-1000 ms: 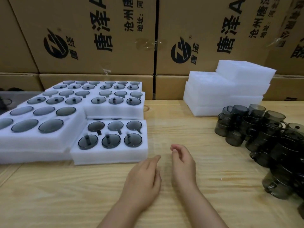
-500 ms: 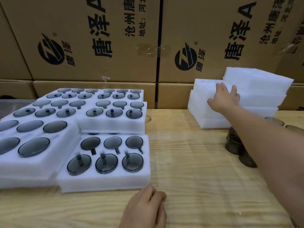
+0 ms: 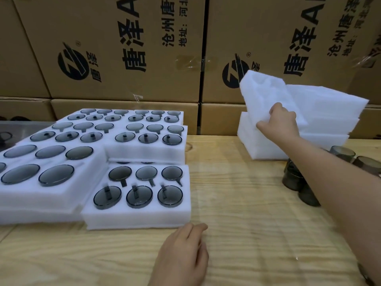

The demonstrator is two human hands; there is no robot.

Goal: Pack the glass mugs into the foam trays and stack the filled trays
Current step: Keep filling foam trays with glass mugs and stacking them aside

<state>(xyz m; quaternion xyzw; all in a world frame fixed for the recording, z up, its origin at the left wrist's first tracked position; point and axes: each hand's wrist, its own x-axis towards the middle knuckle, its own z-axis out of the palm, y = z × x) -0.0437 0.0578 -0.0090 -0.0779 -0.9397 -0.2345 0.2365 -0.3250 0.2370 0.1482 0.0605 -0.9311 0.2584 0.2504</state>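
Right hand (image 3: 278, 120) grasps one empty foam tray (image 3: 266, 91) at its near edge, fingers (image 3: 277, 109) curled onto the foam. The tray is tilted, its left end high, over the stack of empty trays (image 3: 257, 147) at the far right of the counter (image 3: 237, 203).

Left hand (image 3: 183, 256) rests on the counter, near centre. It holds nothing, fingers loosely curled, just beside the near right corner of the closest filled tray (image 3: 136, 217). More filled trays lie to the left and far left, some stacked.

Loose glass mugs (image 3: 292, 178) stand at right, partly hidden by the right forearm (count not readable). Cardboard boxes (image 3: 123, 48) wall the far side.

Step, as judged: fetching an empty tray to the bare counter in front.

Handling, as judged:
- Foam: looks light and soft, and likely flexes or dents under a hard pinch. A one-handed edge grip should do, with the left hand steadying to land it flat.
- Mugs: smooth glass, fragile and probably slippery. Take each round the body or by the handle, seat it straight down into a pocket, and avoid knocking its neighbours.
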